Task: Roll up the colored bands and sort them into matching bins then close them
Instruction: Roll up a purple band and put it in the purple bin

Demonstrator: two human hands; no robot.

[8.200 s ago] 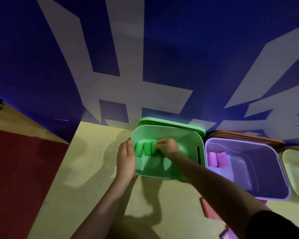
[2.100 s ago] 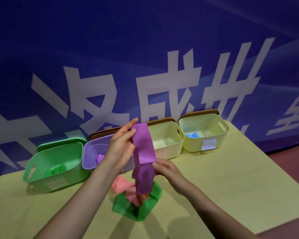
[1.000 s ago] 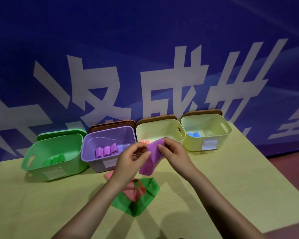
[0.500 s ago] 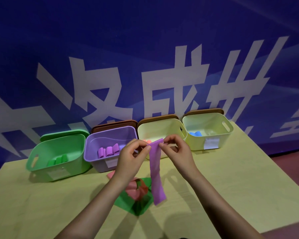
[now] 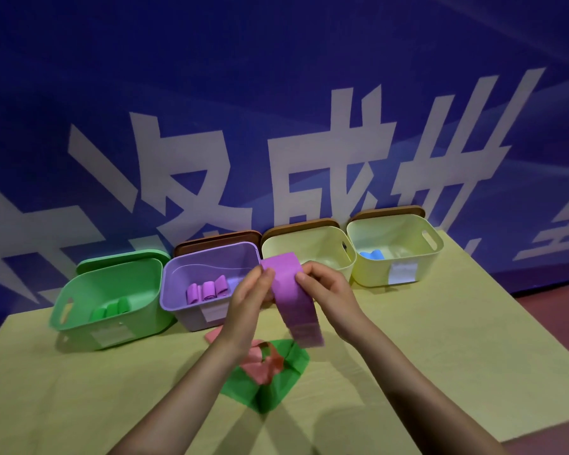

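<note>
Half a second earlier the purple band [image 5: 294, 298] had hung as a thin edge-on strip; now its flat face was turned toward the camera, arching over at the top. The left hand [image 5: 248, 298] pinched its left edge between thumb and fingers, and the right hand [image 5: 326, 290] pinched the right edge the same way, both held above the counter [image 5: 440, 339] in front of the bins.

4 open plastic bins with rounded corners stood in a row along the far edge. The green bin [image 5: 112, 300] on the left held 3 green rolls [image 5: 110, 311]. The purple bin [image 5: 207, 287] beside it held 3 purple rolls [image 5: 207, 289]. The first pale yellow bin [image 5: 309, 251] sat behind the hands; its contents could not be made out. The second pale yellow bin [image 5: 395, 251], farthest right, held blue rolls [image 5: 372, 255], too small to count. A lid leaned behind each bin: 1 green, 3 brown.

On the counter near the hands, a crumpled pink band [image 5: 260, 362] lay on top of a flat green band [image 5: 270, 389].
</note>
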